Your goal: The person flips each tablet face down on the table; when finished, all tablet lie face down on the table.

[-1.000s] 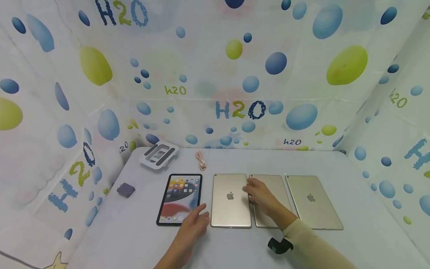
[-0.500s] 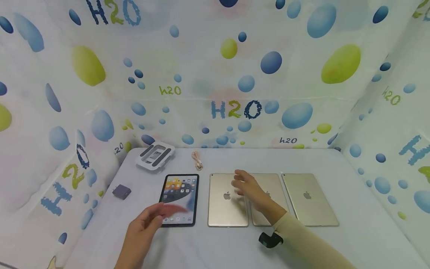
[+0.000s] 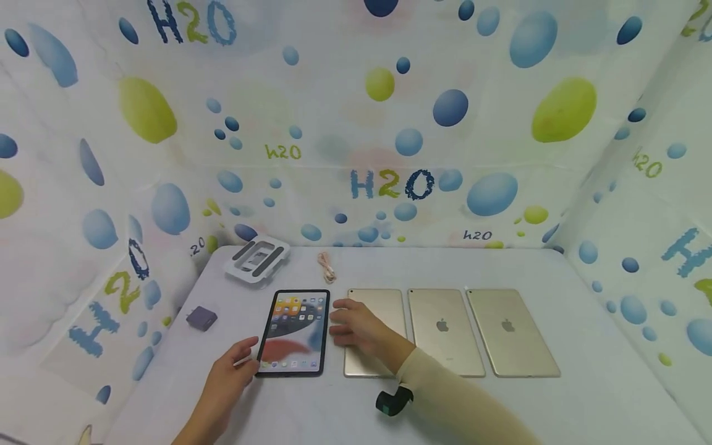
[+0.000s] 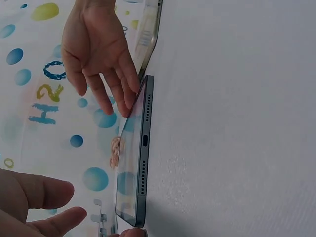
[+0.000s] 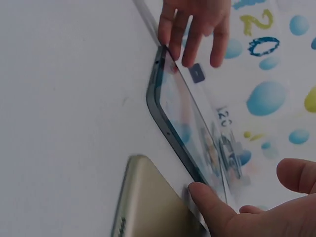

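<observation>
A tablet (image 3: 295, 334) with a dark frame and a lit home screen lies face up on the white table. At its lower left edge is my left hand (image 3: 225, 377), fingers spread and loosely bent, fingertips right by the rim. My right hand (image 3: 364, 330) hovers over the leftmost gold tablet (image 3: 384, 303), its fingertips near the lit tablet's right edge; neither hand grips anything. In the left wrist view the dark tablet's port edge (image 4: 145, 140) shows between the two hands. The right wrist view has the gold tablet's corner (image 5: 140, 182) beside my right fingers.
Two more gold tablets, one in the middle (image 3: 445, 340) and one at the right (image 3: 514, 337), lie face down in the row. Behind stand a white plastic case (image 3: 258, 258) and a coiled pink cable (image 3: 326, 267). A dark charger block (image 3: 201, 318) sits at the left.
My right hand has moved left from the middle gold tablet to the lit tablet's right side. My left hand has shifted left, from the lit tablet's lower right to its lower left edge.
</observation>
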`<state>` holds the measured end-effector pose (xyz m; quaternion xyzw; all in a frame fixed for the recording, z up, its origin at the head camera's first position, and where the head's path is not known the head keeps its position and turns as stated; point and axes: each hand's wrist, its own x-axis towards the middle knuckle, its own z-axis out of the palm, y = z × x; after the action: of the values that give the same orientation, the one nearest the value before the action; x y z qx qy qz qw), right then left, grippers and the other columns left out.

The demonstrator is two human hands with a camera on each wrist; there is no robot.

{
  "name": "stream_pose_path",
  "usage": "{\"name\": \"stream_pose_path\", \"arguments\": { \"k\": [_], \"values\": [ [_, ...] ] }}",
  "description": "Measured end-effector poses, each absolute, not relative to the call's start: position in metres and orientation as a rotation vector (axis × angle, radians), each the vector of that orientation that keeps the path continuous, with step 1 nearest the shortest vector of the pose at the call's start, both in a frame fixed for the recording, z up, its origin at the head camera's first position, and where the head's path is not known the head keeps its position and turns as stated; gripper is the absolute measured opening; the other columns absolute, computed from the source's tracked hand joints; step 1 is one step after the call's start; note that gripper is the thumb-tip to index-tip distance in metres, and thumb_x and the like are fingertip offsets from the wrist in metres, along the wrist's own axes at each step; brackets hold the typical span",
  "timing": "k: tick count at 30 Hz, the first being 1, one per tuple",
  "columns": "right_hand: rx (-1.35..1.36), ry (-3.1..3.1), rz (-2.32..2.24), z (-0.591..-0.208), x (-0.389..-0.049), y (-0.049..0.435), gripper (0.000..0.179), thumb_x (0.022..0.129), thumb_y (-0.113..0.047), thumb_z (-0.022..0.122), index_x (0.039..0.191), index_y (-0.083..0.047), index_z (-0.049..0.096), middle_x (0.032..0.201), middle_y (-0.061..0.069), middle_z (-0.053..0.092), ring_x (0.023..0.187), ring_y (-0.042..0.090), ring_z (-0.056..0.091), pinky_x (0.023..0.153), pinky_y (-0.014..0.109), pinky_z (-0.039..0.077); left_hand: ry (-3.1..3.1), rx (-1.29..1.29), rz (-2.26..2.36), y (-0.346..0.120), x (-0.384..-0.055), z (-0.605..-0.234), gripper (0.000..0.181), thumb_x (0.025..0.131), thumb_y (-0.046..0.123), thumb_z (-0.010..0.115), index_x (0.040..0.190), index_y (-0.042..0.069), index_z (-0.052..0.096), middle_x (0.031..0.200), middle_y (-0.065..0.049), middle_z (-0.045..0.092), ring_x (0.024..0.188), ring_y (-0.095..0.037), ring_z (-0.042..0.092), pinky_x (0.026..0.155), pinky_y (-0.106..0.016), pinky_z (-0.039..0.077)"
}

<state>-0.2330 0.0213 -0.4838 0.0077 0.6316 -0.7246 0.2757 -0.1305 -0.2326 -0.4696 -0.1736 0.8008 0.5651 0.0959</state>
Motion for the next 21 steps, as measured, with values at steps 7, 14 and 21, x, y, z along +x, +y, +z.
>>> {"name": "stream_pose_path", "arguments": {
  "k": [7, 14, 21],
  "values": [
    [0.1, 1.69, -2.014, -0.489, -0.227, 0.004, 0.056, 0.097, -0.012, 0.059, 0.148, 0.001, 0.042, 0.136, 0.024, 0.053, 0.121, 0.038, 0.057, 0.089, 0.053, 0.059, 2.35, -0.5, 1.654, -0.235, -0.137, -0.475, 0.055, 0.101, 0.013, 0.053, 0.153, 0.0, 0.037, 0.148, -0.038, 0.041, 0.136, -0.049, 0.046, 0.103, -0.057, 0.05],
    [0.08, 1.77, -2.011, -0.49, -0.22, -0.003, 0.062, 0.095, -0.011, 0.059, 0.151, 0.002, 0.037, 0.14, 0.025, 0.05, 0.123, 0.041, 0.056, 0.087, 0.051, 0.059, 2.362, -0.483, 1.575, -0.23, -0.14, -0.472, 0.058, 0.103, 0.02, 0.054, 0.155, 0.003, 0.033, 0.149, -0.037, 0.042, 0.136, -0.049, 0.046, 0.107, -0.062, 0.044],
    [0.046, 1.749, -2.048, -0.485, -0.219, -0.009, 0.066, 0.095, -0.01, 0.059, 0.153, 0.005, 0.033, 0.128, 0.021, 0.058, 0.1, 0.025, 0.062, 0.074, 0.033, 0.058, 2.396, -0.408, 1.595, -0.229, -0.135, -0.474, 0.057, 0.102, 0.018, 0.056, 0.154, 0.004, 0.037, 0.147, -0.036, 0.046, 0.133, -0.045, 0.05, 0.107, -0.061, 0.044]
  ]
}}
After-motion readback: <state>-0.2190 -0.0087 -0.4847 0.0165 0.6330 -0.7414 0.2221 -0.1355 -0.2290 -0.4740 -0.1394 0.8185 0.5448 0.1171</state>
